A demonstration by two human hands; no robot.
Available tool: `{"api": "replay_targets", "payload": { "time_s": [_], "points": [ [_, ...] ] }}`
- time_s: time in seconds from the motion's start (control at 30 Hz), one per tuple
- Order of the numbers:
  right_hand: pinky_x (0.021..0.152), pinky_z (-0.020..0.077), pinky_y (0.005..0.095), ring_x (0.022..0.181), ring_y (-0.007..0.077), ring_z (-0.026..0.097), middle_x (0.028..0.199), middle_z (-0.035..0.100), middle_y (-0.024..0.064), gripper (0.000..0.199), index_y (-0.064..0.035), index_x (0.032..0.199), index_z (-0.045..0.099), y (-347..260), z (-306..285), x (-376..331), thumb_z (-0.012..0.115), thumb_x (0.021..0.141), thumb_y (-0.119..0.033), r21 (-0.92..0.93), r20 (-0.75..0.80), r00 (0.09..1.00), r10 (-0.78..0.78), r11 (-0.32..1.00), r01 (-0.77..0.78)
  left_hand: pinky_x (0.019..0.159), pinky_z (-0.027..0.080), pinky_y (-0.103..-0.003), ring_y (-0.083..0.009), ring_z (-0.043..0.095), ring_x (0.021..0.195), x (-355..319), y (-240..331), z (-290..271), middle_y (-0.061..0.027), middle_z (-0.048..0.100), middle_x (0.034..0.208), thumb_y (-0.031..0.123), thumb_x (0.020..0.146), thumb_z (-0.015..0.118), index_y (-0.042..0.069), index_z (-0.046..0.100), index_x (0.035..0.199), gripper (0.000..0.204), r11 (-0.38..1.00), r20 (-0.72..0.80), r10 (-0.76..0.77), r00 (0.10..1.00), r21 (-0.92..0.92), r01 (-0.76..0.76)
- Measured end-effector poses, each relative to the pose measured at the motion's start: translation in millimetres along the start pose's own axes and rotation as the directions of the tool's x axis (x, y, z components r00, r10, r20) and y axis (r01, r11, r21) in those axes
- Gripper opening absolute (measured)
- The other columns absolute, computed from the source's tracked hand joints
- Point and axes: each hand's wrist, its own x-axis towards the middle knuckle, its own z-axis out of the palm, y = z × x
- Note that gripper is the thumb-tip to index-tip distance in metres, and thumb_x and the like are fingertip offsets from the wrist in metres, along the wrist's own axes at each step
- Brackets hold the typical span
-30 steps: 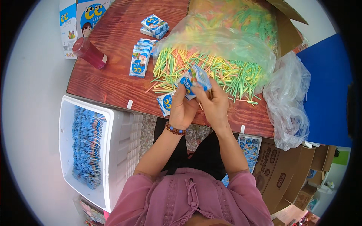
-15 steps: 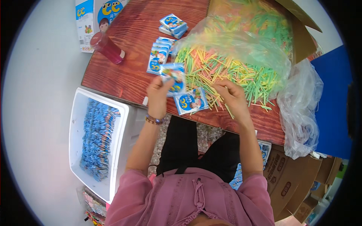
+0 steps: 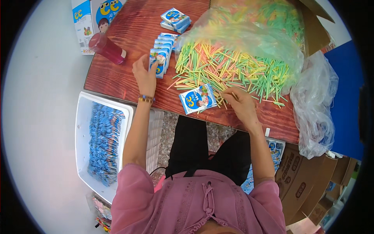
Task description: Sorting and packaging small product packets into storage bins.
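Observation:
My left hand [image 3: 145,77] is at the left edge of the front packet [image 3: 159,72] in an overlapping row of blue-and-white packets, its thumb over the packet and its fingers beside it. My right hand [image 3: 242,104] has thumb and fingertips pinched together at the near edge of a heap of thin pastel sticks [image 3: 230,66] in pink, yellow and green. Whatever is between those fingertips is too small to make out. Between my hands a single packet [image 3: 198,99] lies printed side up near the table edge, with a few sticks by it.
More packets are stacked [image 3: 175,19] behind the row. A red-pink jar [image 3: 108,48] lies at the left of the wooden table [image 3: 117,82]. Below left stands a white foam box [image 3: 83,156] full of blue packets. Clear plastic bags [image 3: 315,105] and cardboard boxes [image 3: 302,175] are at the right.
My left hand has moved left and carried a packet to the front of the row, where it now lies. My right hand has shifted slightly down, still pinched by the sticks.

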Motion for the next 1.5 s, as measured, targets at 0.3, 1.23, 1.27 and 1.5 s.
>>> {"api": "replay_targets", "payload": {
  "time_s": [0.3, 1.23, 1.27, 1.5],
  "points": [
    [0.066, 0.0477, 0.0370, 0.077, 0.0268, 0.063, 0.089, 0.063, 0.0114, 0.029, -0.0033, 0.095, 0.060, -9, 22, 19, 0.071, 0.078, -0.024, -0.441, 0.094, 0.990, -0.103, 0.888, 0.134, 0.082, 0.033, -0.039, -0.0228, 0.051, 0.089, -75, 95, -39, -0.0042, 0.058, 0.091, 0.023, 0.072, 0.078, 0.008, 0.062, 0.092, 0.030, 0.991, 0.552, -0.021, 0.833, 0.120, -0.054],
    [0.054, 0.0324, 0.0213, 0.064, 0.0014, 0.039, 0.067, 0.046, -0.0069, 0.016, -0.0025, 0.077, 0.060, -14, 31, 19, 0.069, 0.086, -0.011, 0.341, 0.107, 0.991, -0.080, 0.939, 0.039, 0.068, 0.050, -0.021, -0.0049, 0.060, 0.076, -74, 121, -27, -0.0033, 0.069, 0.088, 0.004, 0.087, 0.066, -0.003, 0.069, 0.098, 0.013, 0.366, 0.632, -0.326, 0.703, -0.601, 0.710],
    [0.054, 0.0313, 0.0221, 0.063, 0.0019, 0.037, 0.067, 0.045, -0.0070, 0.018, -0.0021, 0.075, 0.059, -18, 29, 16, 0.069, 0.086, -0.012, 0.346, 0.112, 0.991, -0.070, 0.938, 0.027, 0.068, 0.050, -0.021, -0.0049, 0.060, 0.076, -77, 121, -28, -0.0033, 0.069, 0.088, 0.004, 0.087, 0.066, -0.003, 0.069, 0.098, 0.013, 0.367, 0.634, -0.326, 0.702, -0.600, 0.711],
    [0.055, 0.0299, 0.0218, 0.064, 0.0032, 0.037, 0.068, 0.044, -0.0070, 0.013, -0.0019, 0.080, 0.062, -14, 25, 1, 0.069, 0.086, -0.011, 0.316, 0.108, 0.988, -0.107, 0.946, 0.068, 0.068, 0.049, -0.022, -0.0050, 0.059, 0.073, -88, 123, -35, -0.0035, 0.068, 0.086, 0.007, 0.089, 0.065, -0.002, 0.070, 0.093, 0.011, 0.279, 0.636, -0.408, 0.655, -0.596, 0.753]
  ]
}}
